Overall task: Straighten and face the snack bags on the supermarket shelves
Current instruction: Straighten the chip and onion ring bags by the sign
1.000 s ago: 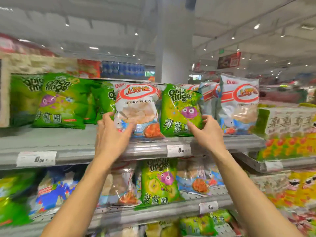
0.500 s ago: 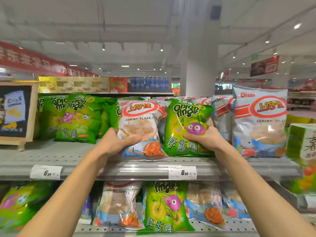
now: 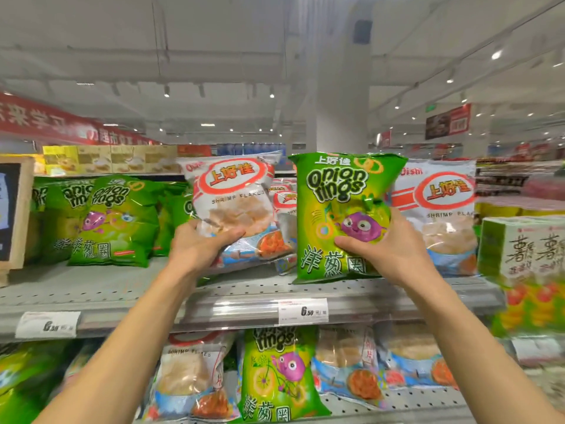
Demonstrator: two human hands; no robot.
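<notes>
Snack bags: shrimp flakes bag (image 3: 235,209) and onion rings bag (image 3: 342,209) now lifting off shelf (image 3: 122,289) vs 0.5 s ago | left hand (image 3: 198,246) grip clamping shrimp bag, tilting | right hand (image 3: 388,249) grip clamping onion bag, upright | likely swapping/regrouping.

We count two hands, left (image 3: 198,246) and right (image 3: 394,255); each holds one bag, one white shrimp-flakes bag (image 3: 235,209) and one green onion-rings bag (image 3: 339,215); two price tags (image 3: 302,312) on the upper shelf (image 3: 122,289).
</notes>
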